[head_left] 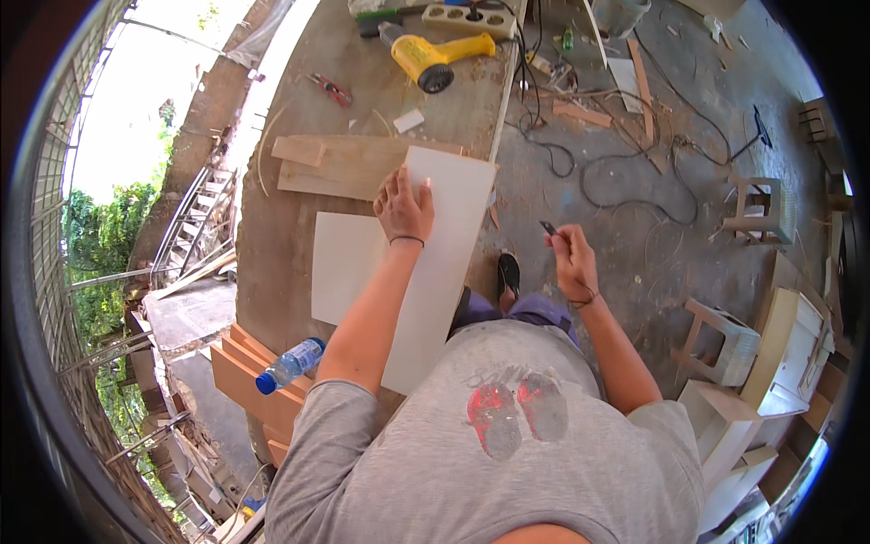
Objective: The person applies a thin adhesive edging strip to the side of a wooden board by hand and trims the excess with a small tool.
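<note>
White panel: the long white board (pixel 441 272) lies flat on your surface (pixel 281 272), running from near your body up toward the far side, its right edge out past the surface's edge.
Left grip: your left hand (pixel 404 210) is pressed palm-down on the upper part of that panel, fingers spread and flat, clasping nothing.
Right grip: your right hand (pixel 572 258) hangs off to the right over the floor, fingers clenched round a small dark tool (pixel 549 227) whose tip sticks up; what kind of tool it is, you cannot tell.
Second panel: a smaller white sheet (pixel 344 272) lies just beside the long one, on its left.
Wood: plain plywood offcuts (pixel 340 166) lie beyond your left hand, partly under the panel's far end.
Further off: a yellow power drill (pixel 433 56) and a power strip (pixel 467 18) sit at the far end; a water bottle (pixel 290 364) lies on stacked boards at lower left.
Floor: black cables (pixel 625 172) loop across the concrete.
</note>
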A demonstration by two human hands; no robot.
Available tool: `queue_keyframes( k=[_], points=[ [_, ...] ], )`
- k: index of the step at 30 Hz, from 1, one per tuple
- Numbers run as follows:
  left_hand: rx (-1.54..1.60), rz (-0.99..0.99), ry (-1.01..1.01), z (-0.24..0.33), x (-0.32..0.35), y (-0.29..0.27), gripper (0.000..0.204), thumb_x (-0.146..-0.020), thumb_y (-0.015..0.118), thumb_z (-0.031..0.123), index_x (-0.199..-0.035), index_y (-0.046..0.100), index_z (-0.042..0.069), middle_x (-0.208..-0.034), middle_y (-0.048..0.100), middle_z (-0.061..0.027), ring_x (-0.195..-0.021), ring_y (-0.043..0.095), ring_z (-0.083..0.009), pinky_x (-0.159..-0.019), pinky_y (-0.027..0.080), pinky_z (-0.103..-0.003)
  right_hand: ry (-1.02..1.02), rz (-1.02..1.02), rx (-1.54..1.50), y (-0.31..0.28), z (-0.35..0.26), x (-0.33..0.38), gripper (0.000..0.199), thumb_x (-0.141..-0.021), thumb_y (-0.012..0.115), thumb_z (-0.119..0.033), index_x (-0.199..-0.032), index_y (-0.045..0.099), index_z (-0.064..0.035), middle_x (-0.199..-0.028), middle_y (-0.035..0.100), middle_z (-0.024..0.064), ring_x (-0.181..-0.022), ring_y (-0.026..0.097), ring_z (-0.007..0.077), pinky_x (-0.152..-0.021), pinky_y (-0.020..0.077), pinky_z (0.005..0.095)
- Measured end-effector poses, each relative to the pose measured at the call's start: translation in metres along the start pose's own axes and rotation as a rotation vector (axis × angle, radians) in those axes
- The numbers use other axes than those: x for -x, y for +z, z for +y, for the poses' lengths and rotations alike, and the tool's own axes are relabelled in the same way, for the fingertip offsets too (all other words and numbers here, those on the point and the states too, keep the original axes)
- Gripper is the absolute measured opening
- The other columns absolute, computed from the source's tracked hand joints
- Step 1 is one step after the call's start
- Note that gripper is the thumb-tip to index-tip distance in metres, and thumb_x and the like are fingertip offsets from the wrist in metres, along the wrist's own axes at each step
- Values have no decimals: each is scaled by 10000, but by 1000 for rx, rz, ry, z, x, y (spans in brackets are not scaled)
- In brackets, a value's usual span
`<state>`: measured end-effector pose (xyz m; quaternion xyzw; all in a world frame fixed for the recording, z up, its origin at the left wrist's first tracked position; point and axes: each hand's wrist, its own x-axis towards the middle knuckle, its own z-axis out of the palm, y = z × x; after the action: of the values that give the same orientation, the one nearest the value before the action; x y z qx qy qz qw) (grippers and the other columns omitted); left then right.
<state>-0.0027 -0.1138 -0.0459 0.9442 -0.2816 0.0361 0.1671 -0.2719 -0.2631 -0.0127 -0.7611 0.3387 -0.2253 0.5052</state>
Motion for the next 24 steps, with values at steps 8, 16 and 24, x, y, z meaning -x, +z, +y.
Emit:
queue_keyframes(
  k=[8,16,24],
  points=[
    [25,30,14,2,-3,1,453,-951,515,343,-1337,475,108,-1352,507,-130,-1303,414,-323,-1053,308,-487,-577,-518,308,75,-3,13,176,-874,571,-154,-1039,560,-95,-862,660,83,-734,659,275,-610,517,390],
    [39,18,52,2,-3,0,439,-944,507,287,-1323,473,70,-1334,523,-129,-1288,429,-310,-1059,311,-453,-744,-378,532,75,25,-86,152,-877,527,-175,-1014,590,-160,-794,645,23,-704,661,232,-549,525,357],
    [56,-27,17,4,-4,-3,426,-958,490,288,-1324,476,72,-1339,524,-116,-1292,428,-300,-1061,310,-449,-690,-312,397,74,15,-62,177,-833,514,-113,-974,620,-127,-862,687,70,-741,687,268,-567,543,382]
  ],
)
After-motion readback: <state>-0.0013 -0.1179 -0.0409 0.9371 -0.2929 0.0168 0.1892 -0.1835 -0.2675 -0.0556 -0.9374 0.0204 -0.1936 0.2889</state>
